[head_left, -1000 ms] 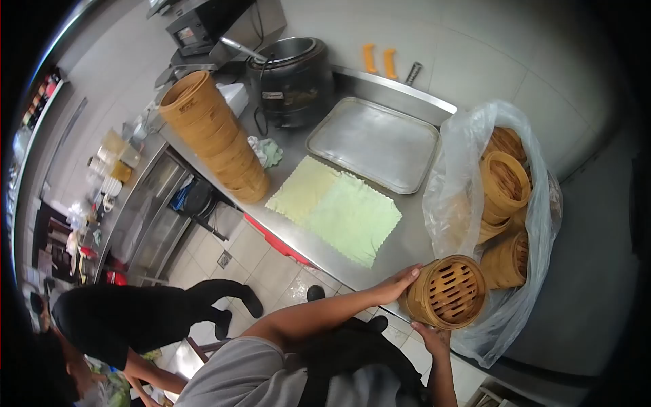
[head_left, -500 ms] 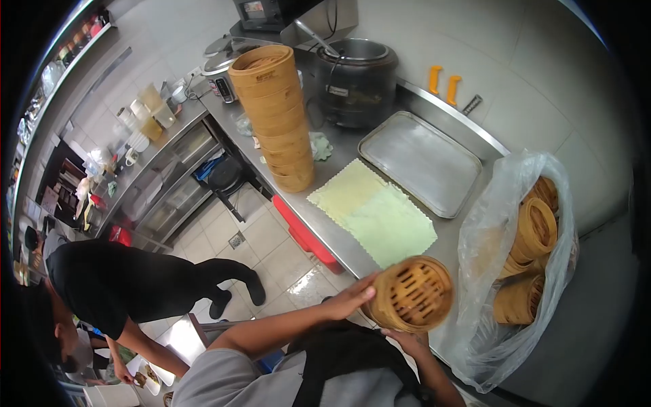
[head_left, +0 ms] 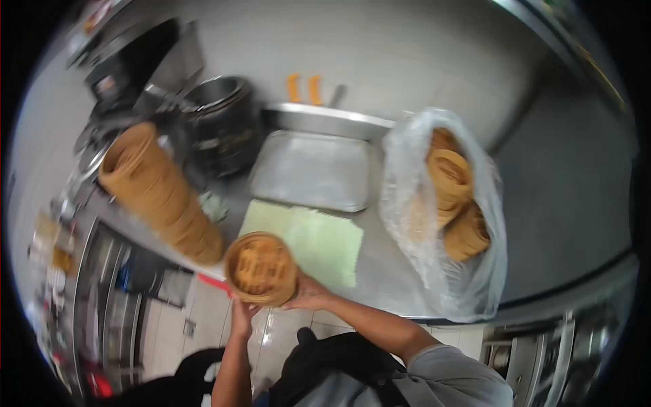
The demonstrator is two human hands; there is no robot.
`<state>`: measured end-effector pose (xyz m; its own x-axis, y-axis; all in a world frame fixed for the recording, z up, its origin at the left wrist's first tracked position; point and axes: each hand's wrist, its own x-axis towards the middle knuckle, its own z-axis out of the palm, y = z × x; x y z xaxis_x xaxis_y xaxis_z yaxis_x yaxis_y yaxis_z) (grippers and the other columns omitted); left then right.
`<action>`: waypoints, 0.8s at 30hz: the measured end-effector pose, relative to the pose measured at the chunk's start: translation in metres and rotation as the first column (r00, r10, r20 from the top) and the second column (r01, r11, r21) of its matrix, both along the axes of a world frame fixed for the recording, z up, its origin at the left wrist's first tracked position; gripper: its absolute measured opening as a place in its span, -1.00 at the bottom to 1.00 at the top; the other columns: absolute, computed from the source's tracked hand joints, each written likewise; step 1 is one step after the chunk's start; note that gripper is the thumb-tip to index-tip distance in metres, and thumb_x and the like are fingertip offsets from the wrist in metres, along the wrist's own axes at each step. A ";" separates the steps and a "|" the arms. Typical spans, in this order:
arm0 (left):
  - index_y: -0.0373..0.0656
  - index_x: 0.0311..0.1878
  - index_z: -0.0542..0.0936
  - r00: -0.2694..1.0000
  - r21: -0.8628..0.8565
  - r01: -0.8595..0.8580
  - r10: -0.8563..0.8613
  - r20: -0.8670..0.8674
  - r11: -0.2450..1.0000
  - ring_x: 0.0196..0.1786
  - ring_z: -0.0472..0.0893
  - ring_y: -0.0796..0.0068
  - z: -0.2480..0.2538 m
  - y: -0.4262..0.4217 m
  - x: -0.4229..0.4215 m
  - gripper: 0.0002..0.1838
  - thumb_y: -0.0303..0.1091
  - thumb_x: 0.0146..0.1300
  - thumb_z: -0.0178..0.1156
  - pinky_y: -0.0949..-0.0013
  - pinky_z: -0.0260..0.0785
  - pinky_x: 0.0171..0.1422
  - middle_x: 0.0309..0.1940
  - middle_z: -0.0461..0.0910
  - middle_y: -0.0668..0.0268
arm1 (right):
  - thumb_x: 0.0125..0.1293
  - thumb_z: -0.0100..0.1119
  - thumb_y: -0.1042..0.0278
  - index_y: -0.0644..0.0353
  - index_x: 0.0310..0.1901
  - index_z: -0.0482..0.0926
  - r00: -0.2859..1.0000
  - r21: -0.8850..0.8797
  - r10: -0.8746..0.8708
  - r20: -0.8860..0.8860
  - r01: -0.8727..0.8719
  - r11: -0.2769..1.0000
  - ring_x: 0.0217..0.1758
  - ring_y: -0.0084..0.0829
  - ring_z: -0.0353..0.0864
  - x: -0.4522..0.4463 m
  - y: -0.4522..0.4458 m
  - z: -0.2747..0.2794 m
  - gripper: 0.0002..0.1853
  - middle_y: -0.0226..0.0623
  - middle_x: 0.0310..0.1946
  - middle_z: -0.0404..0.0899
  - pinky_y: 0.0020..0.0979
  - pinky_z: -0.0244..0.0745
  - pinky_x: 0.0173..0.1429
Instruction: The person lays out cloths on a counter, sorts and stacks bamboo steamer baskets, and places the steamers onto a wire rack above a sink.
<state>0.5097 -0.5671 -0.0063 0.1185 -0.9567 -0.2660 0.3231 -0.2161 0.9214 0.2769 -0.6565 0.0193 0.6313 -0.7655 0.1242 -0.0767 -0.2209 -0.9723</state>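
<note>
A round bamboo steamer basket [head_left: 261, 268] with a slatted face is held up at the counter's front edge, its slats turned toward me. My left hand [head_left: 243, 316] grips its lower rim from below, fingers partly hidden. My right hand [head_left: 309, 293] is closed around its right side. Just left of the basket, a tall leaning stack of bamboo steamers [head_left: 163, 197] stands on the counter. Behind the basket lie pale green and yellow cloths [head_left: 322, 241] with zigzag edges.
A metal tray [head_left: 312, 169] lies behind the cloths. At right, a clear plastic bag [head_left: 407, 224] holds several steamers. A black soup pot [head_left: 220, 129] stands back left. Orange handles [head_left: 314, 89] show against the wall. A dark-clothed leg [head_left: 193, 373] is at lower left.
Both hands have carried the steamer basket left along the counter edge, from near the plastic bag toward the tall stack. My view has turned, and most of the co-worker has left it.
</note>
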 end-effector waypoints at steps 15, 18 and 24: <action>-0.15 0.40 0.23 0.944 0.286 -0.203 0.109 0.310 0.936 0.31 0.39 0.12 -0.049 0.021 -0.021 -0.21 0.35 0.40 -0.16 -0.04 0.34 0.21 0.32 0.35 0.08 | -0.02 0.46 0.40 0.23 0.15 0.47 0.279 -0.805 -0.958 0.058 0.581 0.121 0.29 -0.01 0.38 -0.276 -0.025 0.160 -0.37 -0.07 0.10 0.47 -0.12 0.25 0.40; -0.17 0.33 0.29 0.918 0.340 -0.179 0.033 0.396 0.923 0.17 0.50 0.15 -0.045 0.029 -0.051 -0.28 0.27 0.40 -0.09 0.06 0.45 0.02 0.23 0.42 0.07 | -0.03 0.49 0.36 0.22 0.12 0.47 0.281 -0.920 -0.955 -0.092 0.344 0.189 0.31 -0.06 0.32 -0.330 -0.066 0.201 -0.37 -0.10 0.11 0.43 -0.08 0.13 0.47; -0.10 0.38 0.25 0.859 0.218 -0.481 0.408 0.307 0.849 0.32 0.37 0.10 -0.032 0.024 -0.091 -0.24 0.33 0.38 -0.14 -0.05 0.33 0.17 0.36 0.30 0.07 | -0.05 0.50 0.25 0.22 -0.02 0.48 0.291 -0.792 -0.774 -0.563 0.080 0.605 0.15 -0.05 0.36 -0.372 -0.105 0.192 -0.45 -0.06 -0.08 0.44 -0.05 0.08 0.46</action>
<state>0.4184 -0.5430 -0.0381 0.6081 -0.6745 -0.4186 0.2233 -0.3607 0.9055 -0.0955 -0.7617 0.2116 0.2408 -0.9291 0.2806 -0.9669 -0.2546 -0.0132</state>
